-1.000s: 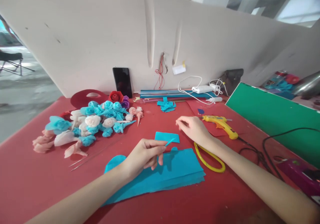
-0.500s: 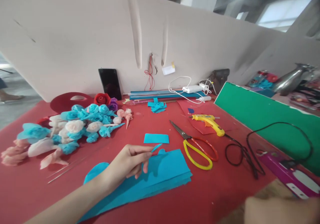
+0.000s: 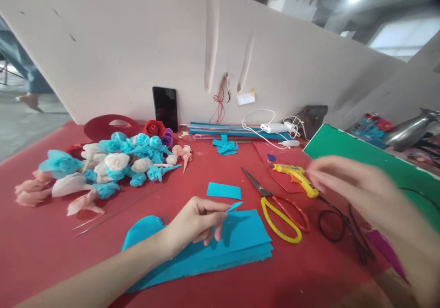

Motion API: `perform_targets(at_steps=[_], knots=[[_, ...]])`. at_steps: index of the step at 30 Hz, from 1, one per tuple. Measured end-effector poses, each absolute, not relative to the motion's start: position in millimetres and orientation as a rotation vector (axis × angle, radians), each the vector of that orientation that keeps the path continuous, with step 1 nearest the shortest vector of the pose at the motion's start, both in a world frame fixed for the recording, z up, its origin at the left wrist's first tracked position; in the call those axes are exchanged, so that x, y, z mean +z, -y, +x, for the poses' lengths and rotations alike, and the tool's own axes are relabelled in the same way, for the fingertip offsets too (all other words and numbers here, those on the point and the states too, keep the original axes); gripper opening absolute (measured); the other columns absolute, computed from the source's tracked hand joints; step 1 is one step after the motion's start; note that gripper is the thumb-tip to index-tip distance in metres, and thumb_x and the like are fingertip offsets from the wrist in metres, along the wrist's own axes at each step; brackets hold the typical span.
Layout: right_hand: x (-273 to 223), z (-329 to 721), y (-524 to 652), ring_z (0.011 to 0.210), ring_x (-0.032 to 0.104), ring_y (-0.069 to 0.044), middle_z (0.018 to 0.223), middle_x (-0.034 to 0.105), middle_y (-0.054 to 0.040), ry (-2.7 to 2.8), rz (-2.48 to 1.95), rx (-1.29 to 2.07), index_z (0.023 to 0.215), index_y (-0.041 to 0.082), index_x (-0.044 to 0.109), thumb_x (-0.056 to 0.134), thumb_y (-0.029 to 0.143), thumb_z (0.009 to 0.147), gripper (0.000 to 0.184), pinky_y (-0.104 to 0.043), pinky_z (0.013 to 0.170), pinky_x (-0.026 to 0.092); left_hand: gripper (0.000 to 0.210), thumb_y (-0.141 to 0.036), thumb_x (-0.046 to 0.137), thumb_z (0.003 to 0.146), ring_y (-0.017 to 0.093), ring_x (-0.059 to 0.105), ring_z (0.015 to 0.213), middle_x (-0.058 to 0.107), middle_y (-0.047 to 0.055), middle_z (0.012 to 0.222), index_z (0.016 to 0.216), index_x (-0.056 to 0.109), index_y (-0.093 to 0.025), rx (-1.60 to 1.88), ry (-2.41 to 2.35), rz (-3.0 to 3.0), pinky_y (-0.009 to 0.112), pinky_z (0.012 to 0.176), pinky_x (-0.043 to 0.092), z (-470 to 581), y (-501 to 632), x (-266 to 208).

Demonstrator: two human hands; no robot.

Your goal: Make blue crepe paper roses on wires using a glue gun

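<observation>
My left hand (image 3: 202,221) pinches a small blue strip (image 3: 235,206), apparently crepe paper, between thumb and index finger. Beneath it lies a stack of blue sheets (image 3: 237,239) with a rolled or folded end at the left. A cut blue rectangle (image 3: 224,190) rests just beyond. My right hand (image 3: 347,182) is smeared by motion, its fingertips near the back of the yellow glue gun (image 3: 295,177); whether they touch it I cannot tell. Scissors (image 3: 264,193) with one yellow and one red handle lie between the stack and the glue gun.
Blue, white and pink handmade flowers (image 3: 117,161) are heaped at the left, with thin wires in front. A phone (image 3: 165,108) leans on the white partition. A green board (image 3: 371,156) borders the right side; a black cord (image 3: 332,225) coils near it.
My right hand has risen from the lower right corner to the glue gun. My left hand still pinches the blue strip. The whole view has shifted, so things appear further right.
</observation>
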State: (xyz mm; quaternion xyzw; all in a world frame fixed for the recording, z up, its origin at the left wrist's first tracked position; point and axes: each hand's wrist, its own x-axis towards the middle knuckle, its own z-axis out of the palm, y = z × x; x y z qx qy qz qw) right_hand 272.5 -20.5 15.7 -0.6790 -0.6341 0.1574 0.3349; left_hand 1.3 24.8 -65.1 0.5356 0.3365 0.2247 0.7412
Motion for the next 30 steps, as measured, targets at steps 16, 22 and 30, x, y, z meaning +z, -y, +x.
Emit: perform_targets(at_steps=[16, 22, 30], knots=[[-52, 371, -15, 0.095, 0.058, -0.020, 0.113, 0.056, -0.0083, 1.092, -2.402, 0.691, 0.115, 0.015, 0.054, 0.054, 0.032, 0.091, 0.030, -0.039, 0.079, 0.051, 0.039, -0.040, 0.070, 0.069, 0.003, 0.035, 0.025, 0.059, -0.002, 0.042, 0.096, 0.072, -0.013, 0.484, -0.719, 1.179, 0.016, 0.029, 0.024, 2, -24, -69], [-44, 363, -8, 0.087, 0.059, -0.017, 0.107, 0.058, -0.0075, 1.010, -2.024, 0.908, 0.113, 0.014, 0.054, 0.052, 0.033, 0.091, 0.029, -0.035, 0.073, 0.052, 0.034, -0.036, 0.069, 0.072, 0.003, 0.037, 0.026, 0.061, -0.002, 0.044, 0.098, 0.072, -0.015, 0.494, -0.724, 1.184, 0.016, 0.029, 0.024, 2, -25, -67], [-13, 302, 17, 0.065, 0.053, -0.011, 0.088, 0.056, -0.0037, 1.179, -1.637, 0.991, 0.099, 0.022, 0.055, 0.056, 0.027, 0.084, 0.016, -0.020, 0.049, 0.044, 0.027, -0.028, 0.064, 0.077, 0.003, 0.038, 0.029, 0.059, -0.002, 0.044, 0.099, 0.072, -0.015, 0.525, -0.738, 1.134, 0.015, 0.029, 0.024, 2, -22, -63]])
